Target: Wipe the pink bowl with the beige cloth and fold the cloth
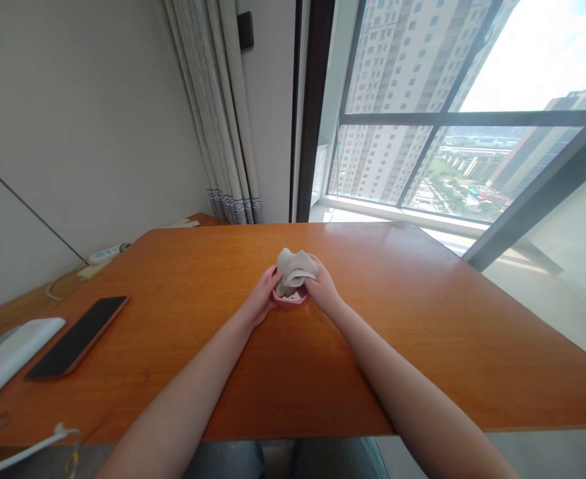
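Observation:
A small pink bowl is in front of me at the middle of the wooden table. A crumpled light-grey cloth bunches up out of it and hides most of its inside. My left hand is closed around the bowl's left side, its thumb near the rim and touching the cloth's edge. From the right, my right hand pinches the cloth, thumb on top. The fingers behind the cloth are mostly hidden.
At the left lie a black-screened phone and a white flat object. A white cable crosses the near left corner. A power strip sits by the wall. A curtain and large window are beyond the table.

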The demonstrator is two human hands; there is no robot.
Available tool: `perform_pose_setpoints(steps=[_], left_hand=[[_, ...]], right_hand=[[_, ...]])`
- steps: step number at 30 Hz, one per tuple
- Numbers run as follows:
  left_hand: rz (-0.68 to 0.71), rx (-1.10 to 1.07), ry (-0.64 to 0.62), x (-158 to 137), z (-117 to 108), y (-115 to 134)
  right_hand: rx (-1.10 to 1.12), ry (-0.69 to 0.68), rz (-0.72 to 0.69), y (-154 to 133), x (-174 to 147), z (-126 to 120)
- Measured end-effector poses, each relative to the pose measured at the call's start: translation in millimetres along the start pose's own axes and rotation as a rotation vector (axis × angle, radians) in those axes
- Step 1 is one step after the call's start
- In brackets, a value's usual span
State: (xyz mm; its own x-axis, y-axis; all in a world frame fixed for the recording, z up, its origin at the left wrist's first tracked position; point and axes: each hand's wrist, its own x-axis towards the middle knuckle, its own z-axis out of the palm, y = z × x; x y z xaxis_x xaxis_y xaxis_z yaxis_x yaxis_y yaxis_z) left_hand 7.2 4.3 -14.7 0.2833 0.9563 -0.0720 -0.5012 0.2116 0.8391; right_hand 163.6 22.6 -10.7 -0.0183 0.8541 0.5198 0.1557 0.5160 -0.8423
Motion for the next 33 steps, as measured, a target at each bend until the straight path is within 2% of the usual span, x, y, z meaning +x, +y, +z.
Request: perform_pose_setpoints(steps=[3, 7, 10, 13, 15, 17, 20, 24, 28, 30, 33], left_hand=[[0.083, 0.004, 0.057, 2, 1, 0], [0.219, -0.097, 0.061, 4, 2, 5], [0.175, -0.132, 0.025, 3, 0, 7], [0.060, -0.137, -0.079, 0, -1, 7], [-0.016, -0.118, -0.141, -2, 0, 6], [-0.058, -0.097, -0.140, -3, 1, 5], [-0.022, -0.090, -0.038, -1, 3, 2], [0.117, -0.137, 0.036, 3, 2, 4], [0.185, -0.148, -0.013, 2, 1, 9], [0.167, -0.150, -0.075, 0, 2, 12], [0.060, -0.134, -0.193, -4, 2, 16]], right_hand=[[0.029, 0.008, 0.038, -1, -3, 6], [0.098, 0.076, 0.100, -3, -16, 29], [0.107, 0.147, 0.105, -4, -22, 36], [0.094, 0.198, 0.085, -6, -18, 25], [0.076, 0.138, 0.066, -6, -10, 13], [0.057, 0.025, 0.093, -5, -3, 3], [0.025, -0.036, 0.133, -4, -2, 2], [-0.030, 0.045, 0.040, -9, -17, 22], [-0.047, 0.075, 0.004, -17, -29, 35], [-0.054, 0.089, -0.033, -18, -26, 31], [-0.059, 0.108, -0.079, -15, -15, 12]])
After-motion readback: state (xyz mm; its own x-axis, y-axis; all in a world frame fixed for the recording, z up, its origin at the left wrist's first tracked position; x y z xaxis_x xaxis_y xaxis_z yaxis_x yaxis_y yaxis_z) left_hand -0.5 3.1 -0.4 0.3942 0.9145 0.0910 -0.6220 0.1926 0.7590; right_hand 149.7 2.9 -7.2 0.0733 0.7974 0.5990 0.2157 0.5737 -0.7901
